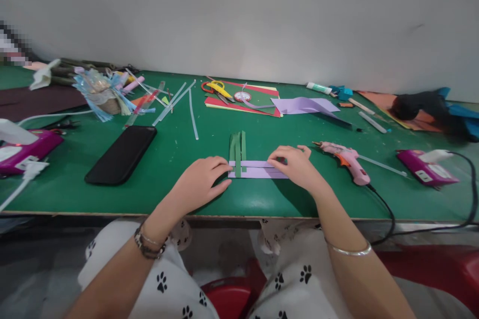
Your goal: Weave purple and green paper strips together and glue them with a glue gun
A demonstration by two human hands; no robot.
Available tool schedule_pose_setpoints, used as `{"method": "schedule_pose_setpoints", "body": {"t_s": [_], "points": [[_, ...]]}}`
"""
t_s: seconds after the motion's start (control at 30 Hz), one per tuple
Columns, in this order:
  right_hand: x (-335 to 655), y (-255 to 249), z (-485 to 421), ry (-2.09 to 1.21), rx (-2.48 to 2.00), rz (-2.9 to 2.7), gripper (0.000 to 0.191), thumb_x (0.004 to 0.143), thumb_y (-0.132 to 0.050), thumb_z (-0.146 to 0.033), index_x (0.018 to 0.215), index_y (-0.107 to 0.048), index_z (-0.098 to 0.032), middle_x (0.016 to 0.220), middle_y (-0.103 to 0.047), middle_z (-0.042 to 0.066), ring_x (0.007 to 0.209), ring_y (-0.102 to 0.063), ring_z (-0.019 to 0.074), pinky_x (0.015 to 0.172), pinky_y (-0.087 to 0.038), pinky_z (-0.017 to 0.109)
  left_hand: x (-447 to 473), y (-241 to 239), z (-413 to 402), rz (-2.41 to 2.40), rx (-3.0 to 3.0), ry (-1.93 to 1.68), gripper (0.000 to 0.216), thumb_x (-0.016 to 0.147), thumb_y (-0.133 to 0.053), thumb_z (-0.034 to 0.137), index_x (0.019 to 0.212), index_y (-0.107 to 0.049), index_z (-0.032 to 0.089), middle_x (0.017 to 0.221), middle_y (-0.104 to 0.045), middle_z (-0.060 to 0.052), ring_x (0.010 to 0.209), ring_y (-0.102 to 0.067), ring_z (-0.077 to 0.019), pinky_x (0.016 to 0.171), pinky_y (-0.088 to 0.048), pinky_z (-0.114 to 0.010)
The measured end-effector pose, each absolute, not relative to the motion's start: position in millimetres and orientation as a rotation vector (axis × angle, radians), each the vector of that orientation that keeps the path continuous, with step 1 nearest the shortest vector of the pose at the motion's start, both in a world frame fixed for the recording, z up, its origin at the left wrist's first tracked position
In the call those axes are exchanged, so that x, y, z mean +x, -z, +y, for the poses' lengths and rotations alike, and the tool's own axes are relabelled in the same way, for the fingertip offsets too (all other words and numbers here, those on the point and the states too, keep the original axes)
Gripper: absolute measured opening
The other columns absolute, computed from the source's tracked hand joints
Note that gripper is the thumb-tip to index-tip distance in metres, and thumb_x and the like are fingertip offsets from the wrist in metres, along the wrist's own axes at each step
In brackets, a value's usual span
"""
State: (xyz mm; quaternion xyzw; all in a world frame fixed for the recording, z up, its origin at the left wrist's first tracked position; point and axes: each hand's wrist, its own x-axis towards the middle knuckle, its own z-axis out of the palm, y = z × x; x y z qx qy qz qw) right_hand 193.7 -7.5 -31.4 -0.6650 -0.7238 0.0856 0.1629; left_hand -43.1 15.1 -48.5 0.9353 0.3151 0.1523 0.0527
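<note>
Several lilac paper strips lie side by side near the front edge of the green table, crossed by upright green paper strips woven through them. My left hand rests on the table with its fingertips pressing the left ends of the lilac strips. On the right ends, my right hand pinches the lilac strips with thumb and fingers together.
A black phone lies left of my hands, a pink glue gun with its cord to the right. Farther back are scissors on red and green paper sheets, a lilac sheet, glue sticks and a ribbon bundle. Purple devices sit at both sides.
</note>
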Motion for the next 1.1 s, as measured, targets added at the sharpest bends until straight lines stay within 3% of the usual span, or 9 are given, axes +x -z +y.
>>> {"method": "schedule_pose_setpoints", "body": {"t_s": [0.13, 0.43, 0.73, 0.9, 1.1], "points": [[193.2, 33.2, -5.0, -0.220, -1.888, -2.108, 0.020, 0.078, -0.047, -0.024, 0.063, -0.060, -0.024, 0.074, -0.062, -0.001, 0.080, -0.056, 0.0177, 0.090, -0.014, 0.053, -37.6, 49.2, 21.9, 1.082, 2.807, -0.446, 0.040, 0.086, -0.043, 0.034, 0.117, -0.049, 0.010, 0.116, -0.055, -0.013, 0.101, -0.053, -0.0239, 0.086, -0.044, -0.037], [189.0, 34.5, -6.2, -0.292, -1.866, -2.101, 0.019, 0.081, -0.045, -0.027, 0.071, -0.060, -0.023, 0.081, -0.061, -0.002, 0.082, -0.056, 0.0153, 0.097, -0.008, 0.055, -34.3, 51.2, 22.7, 1.111, 2.789, -0.322, 0.036, 0.084, -0.049, 0.034, 0.111, -0.053, 0.010, 0.115, -0.055, -0.012, 0.102, -0.052, -0.0246, 0.087, -0.043, -0.038], [187.1, 43.2, -6.8, -0.223, -1.842, -2.192, 0.011, 0.077, -0.051, -0.024, 0.082, -0.061, -0.026, 0.088, -0.059, 0.000, 0.091, -0.056, 0.0181, 0.096, -0.013, 0.053, -34.9, 56.8, 22.5, 1.106, 2.881, -0.379, 0.036, 0.086, -0.044, 0.034, 0.117, -0.049, 0.015, 0.120, -0.054, -0.011, 0.103, -0.052, -0.0244, 0.084, -0.045, -0.037], [186.0, 45.5, -6.8, -0.186, -1.825, -2.182, 0.011, 0.077, -0.051, -0.021, 0.080, -0.061, -0.026, 0.088, -0.061, 0.000, 0.091, -0.056, 0.0185, 0.093, -0.018, 0.049, -34.6, 58.6, 17.6, 0.997, 2.952, -0.435, 0.031, 0.088, -0.041, 0.026, 0.115, -0.050, 0.013, 0.120, -0.053, -0.012, 0.106, -0.051, -0.0236, 0.089, -0.043, -0.037], [185.0, 43.8, -8.4, -0.259, -1.818, -2.154, 0.016, 0.076, -0.050, -0.019, 0.087, -0.059, -0.025, 0.093, -0.062, 0.001, 0.091, -0.056, 0.0181, 0.091, -0.023, 0.046, -33.5, 60.2, 8.3, 1.163, 2.830, -0.426, 0.039, 0.087, -0.045, 0.029, 0.120, -0.045, 0.009, 0.113, -0.056, -0.013, 0.100, -0.053, -0.0240, 0.082, -0.047, -0.035]]}}
